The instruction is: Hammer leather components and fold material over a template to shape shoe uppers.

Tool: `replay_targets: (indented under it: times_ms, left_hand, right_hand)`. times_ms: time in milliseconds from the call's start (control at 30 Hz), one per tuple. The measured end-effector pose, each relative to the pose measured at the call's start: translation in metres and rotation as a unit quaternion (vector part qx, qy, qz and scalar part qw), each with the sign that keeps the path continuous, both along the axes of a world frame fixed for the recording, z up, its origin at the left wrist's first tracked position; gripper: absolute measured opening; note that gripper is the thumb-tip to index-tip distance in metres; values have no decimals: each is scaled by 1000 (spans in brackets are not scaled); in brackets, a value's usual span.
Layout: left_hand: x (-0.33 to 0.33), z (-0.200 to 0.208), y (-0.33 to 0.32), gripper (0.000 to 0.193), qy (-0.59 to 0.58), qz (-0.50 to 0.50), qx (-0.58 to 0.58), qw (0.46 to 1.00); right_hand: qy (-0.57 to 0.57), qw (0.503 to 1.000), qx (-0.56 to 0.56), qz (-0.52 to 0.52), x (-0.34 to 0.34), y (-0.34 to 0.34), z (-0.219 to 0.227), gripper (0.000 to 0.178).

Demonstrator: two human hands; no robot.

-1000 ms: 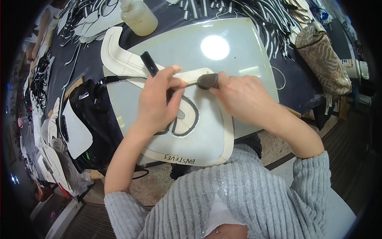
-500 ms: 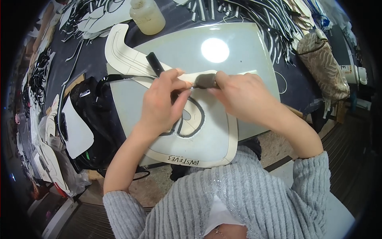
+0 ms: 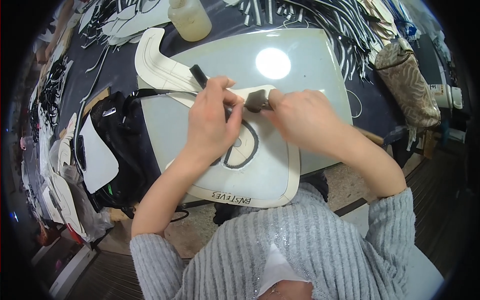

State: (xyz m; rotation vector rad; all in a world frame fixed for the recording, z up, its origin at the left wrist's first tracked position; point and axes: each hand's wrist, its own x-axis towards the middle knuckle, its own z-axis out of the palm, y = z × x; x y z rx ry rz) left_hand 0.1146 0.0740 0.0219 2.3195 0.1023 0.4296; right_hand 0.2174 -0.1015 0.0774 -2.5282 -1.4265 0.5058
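The left hand (image 3: 215,112) was bent forward at the wrist, its fingers curled round a black bar (image 3: 198,76) that jutted out beyond the knuckles; its thumb and fingertips were drawn close together. Whether the dark flat piece (image 3: 257,101) was also pinched there could not be told. That piece was gripped by the right hand (image 3: 305,115), with knuckles uppermost. It looked dull, broad and rounded, and was held just above the cream template (image 3: 165,62), which was pencil-lined and marked by a dark-edged D-shape. Beneath lay a pale board (image 3: 310,55); beyond it a bottle (image 3: 190,22) was seen.
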Motion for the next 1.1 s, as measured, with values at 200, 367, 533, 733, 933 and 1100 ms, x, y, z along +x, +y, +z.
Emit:
replay_targets:
  times_ms: [200, 367, 533, 733, 933, 1100]
  left_hand:
    - [-10, 2, 23, 52, -41, -58, 42, 997]
    - [-14, 3, 35, 49, -32, -112, 58, 991]
    - [-9, 0, 31, 51, -19, -81, -33, 996]
    - [-7, -10, 27, 34, -140, -119, 121, 975]
    - [-8, -9, 28, 25, -126, -126, 139, 974]
    - [-8, -12, 26, 22, -154, -116, 123, 974]
  right_hand:
    - [-1, 1000, 19, 8, -1, 0, -5, 25]
    - [9, 1000, 6, 6, 0, 5, 0, 30]
    - [0, 1000, -5, -4, -2, 6, 1, 30]
    - [-1, 1000, 10, -1, 0, 5, 1, 31]
    - [3, 998, 59, -10, 1, 13, 12, 35]
    - [7, 1000, 23, 2, 3, 16, 11, 35]
